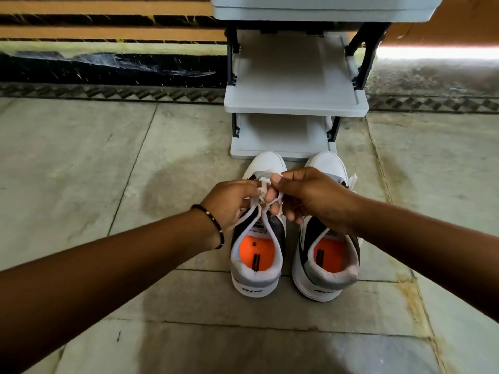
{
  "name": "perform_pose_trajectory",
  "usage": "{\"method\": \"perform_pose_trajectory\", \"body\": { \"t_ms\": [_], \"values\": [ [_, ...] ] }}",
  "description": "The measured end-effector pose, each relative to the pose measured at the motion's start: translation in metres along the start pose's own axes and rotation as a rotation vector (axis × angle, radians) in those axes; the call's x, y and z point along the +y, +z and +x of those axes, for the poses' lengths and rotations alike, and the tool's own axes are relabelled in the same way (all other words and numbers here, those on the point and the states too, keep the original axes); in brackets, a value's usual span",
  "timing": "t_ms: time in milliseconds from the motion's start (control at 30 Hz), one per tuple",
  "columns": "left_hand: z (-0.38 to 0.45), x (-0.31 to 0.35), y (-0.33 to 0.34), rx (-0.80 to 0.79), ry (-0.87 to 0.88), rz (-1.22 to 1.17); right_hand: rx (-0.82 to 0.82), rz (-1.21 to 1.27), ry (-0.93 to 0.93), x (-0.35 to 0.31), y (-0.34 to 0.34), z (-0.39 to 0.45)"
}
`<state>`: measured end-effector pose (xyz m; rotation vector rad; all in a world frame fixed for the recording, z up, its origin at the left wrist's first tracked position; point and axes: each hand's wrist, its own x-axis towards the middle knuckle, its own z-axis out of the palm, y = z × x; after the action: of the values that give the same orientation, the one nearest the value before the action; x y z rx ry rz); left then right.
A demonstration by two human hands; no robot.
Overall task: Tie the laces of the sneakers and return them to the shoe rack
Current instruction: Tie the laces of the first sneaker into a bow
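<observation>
Two white, grey and black sneakers with orange insoles stand side by side on the floor, toes pointing at the shoe rack (295, 106). Over the left sneaker (256, 273) both hands work the white laces (266, 211). My left hand (229, 203) pinches a lace loop on the left side. Fingers of my right hand (305, 195) grip the lace on the right side, and this hand covers the front of the right sneaker (326, 276). A loose lace end (353, 180) of the right sneaker sticks out beside my right wrist.
The grey plastic rack has several shelves on dark posts; the lowest shelf (280, 153) sits just beyond the sneaker toes. Stone floor tiles (108, 171) spread to the left and right. A dark wall base and an orange striped wall (108, 31) run behind.
</observation>
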<state>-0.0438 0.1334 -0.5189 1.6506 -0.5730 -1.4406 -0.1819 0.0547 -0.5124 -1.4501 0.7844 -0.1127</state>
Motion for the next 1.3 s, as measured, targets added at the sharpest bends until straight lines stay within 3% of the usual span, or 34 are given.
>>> {"method": "perform_pose_trajectory", "body": {
  "t_ms": [100, 200, 267, 400, 500, 633, 767, 833, 900, 967, 1033, 1100, 1167, 1300],
  "values": [
    [-0.002, 0.008, -0.004, 0.025, -0.104, -0.19, 0.113, 0.032, -0.013, -0.003, 0.003, 0.0],
    [0.003, 0.02, -0.022, 0.076, -0.165, -0.31, 0.302, -0.065, -0.225, -0.013, -0.002, -0.002],
    [0.008, 0.022, -0.032, 0.083, -0.148, -0.444, 0.318, -0.057, -0.301, -0.022, -0.008, -0.004],
    [0.019, 0.007, -0.045, 0.202, -0.138, -0.49, 0.334, -0.12, -0.205, -0.013, -0.01, 0.0],
    [0.029, -0.009, -0.066, 0.31, -0.17, -0.423, 0.369, -0.463, -0.076, 0.003, -0.016, 0.0],
    [0.034, -0.023, -0.093, 0.452, -0.255, -0.215, 0.321, -1.001, 0.089, 0.016, -0.027, -0.003],
    [0.034, -0.031, -0.088, 0.515, -0.348, 0.266, 0.327, -1.107, 0.144, 0.022, -0.027, -0.001],
    [0.033, -0.039, -0.083, 0.493, -0.278, 0.711, 0.262, -1.158, 0.167, 0.018, -0.024, -0.003],
    [0.024, -0.042, -0.072, 0.438, 0.009, 0.993, 0.147, -1.178, 0.207, 0.011, -0.021, -0.007],
    [0.013, -0.038, -0.056, 0.26, 0.327, 1.076, -0.004, -1.228, 0.275, 0.007, -0.022, -0.013],
    [0.008, -0.034, -0.041, 0.081, 0.465, 1.162, -0.1, -1.344, 0.35, 0.015, -0.025, -0.016],
    [0.008, -0.038, -0.031, 0.0, 0.522, 1.278, -0.069, -1.44, 0.37, 0.034, -0.026, -0.019],
    [0.007, -0.05, -0.025, 0.015, 0.519, 1.326, 0.051, -1.449, 0.331, 0.049, -0.024, -0.023],
    [0.001, -0.063, -0.018, 0.077, 0.461, 1.216, 0.142, -1.451, 0.257, 0.059, -0.029, -0.03]
  ]
}}
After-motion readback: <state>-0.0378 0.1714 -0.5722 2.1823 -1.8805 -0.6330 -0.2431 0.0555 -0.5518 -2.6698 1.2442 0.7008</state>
